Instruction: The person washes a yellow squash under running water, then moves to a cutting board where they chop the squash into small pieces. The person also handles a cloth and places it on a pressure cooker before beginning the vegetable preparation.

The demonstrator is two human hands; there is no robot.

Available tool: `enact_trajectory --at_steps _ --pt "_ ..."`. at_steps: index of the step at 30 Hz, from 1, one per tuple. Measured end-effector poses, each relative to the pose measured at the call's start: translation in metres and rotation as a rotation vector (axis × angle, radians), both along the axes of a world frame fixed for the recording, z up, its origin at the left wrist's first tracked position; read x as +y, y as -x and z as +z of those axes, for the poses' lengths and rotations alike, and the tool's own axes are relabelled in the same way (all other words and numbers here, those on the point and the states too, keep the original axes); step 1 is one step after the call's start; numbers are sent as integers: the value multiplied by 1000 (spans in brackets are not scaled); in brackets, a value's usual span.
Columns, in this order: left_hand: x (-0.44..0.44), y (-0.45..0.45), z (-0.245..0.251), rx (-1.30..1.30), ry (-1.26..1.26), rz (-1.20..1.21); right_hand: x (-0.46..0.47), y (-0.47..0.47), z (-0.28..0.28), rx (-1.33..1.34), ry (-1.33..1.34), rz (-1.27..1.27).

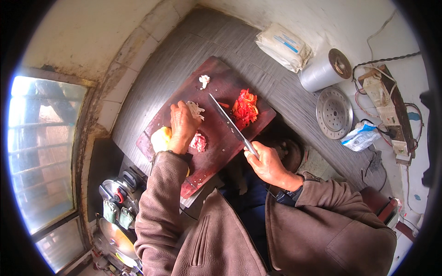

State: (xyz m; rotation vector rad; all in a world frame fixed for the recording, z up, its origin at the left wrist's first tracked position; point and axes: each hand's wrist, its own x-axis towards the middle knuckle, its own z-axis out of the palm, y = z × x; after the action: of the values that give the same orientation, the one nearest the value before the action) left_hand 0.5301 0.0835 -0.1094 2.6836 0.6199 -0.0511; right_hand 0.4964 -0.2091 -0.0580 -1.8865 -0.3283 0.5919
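Observation:
My right hand [267,165] grips the handle of a kitchen knife [228,120], whose blade points away from me across a dark red cutting board [221,151]. Over the board's left part, my left hand [183,119] rests with bent fingers against a small heap of white shredded strips [195,111]; whether it pinches any is hidden. Below that hand lies a little pile of pink chopped meat [198,142]. A pale yellow rounded food piece [161,139] sits at the left edge, its surface washed out by light. Sliced red pepper [245,107] is heaped at the right, and a white chopped clump [204,81] lies near the far corner.
Along the wall stand a packet bearing writing [285,46], a metallic cylinder [321,71], a perforated metal disc [334,113] and a crumpled plastic packet [361,136]. Wired sockets [390,114] hang at right. A pan lid [115,233] and cloths [117,214] are at lower left.

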Motion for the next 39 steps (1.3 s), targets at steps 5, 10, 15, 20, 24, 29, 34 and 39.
enact_trajectory --at_steps 5,10,15,20,24,29,34,39 --pt "-4 3 0 -75 3 -21 0 11 -4 -104 16 -48" --pt "-10 -3 -1 -133 59 -65 -4 16 -2 -70 42 -96" --pt "-14 -19 -2 -286 128 -208 -9 16 1 12 14 -102" --pt "0 -23 8 -363 192 -136 -11 11 8 32 -38 -95" --pt "16 -24 13 -319 159 -5 -15 2 16 43 -35 -28" --pt "30 -15 5 -52 42 68 -24 -17 27 1 93 159" --pt "44 -12 -5 20 26 147 -31 -33 32 -70 102 299" --pt "46 -11 -14 -25 -24 156 -32 -50 33 -140 199 418"
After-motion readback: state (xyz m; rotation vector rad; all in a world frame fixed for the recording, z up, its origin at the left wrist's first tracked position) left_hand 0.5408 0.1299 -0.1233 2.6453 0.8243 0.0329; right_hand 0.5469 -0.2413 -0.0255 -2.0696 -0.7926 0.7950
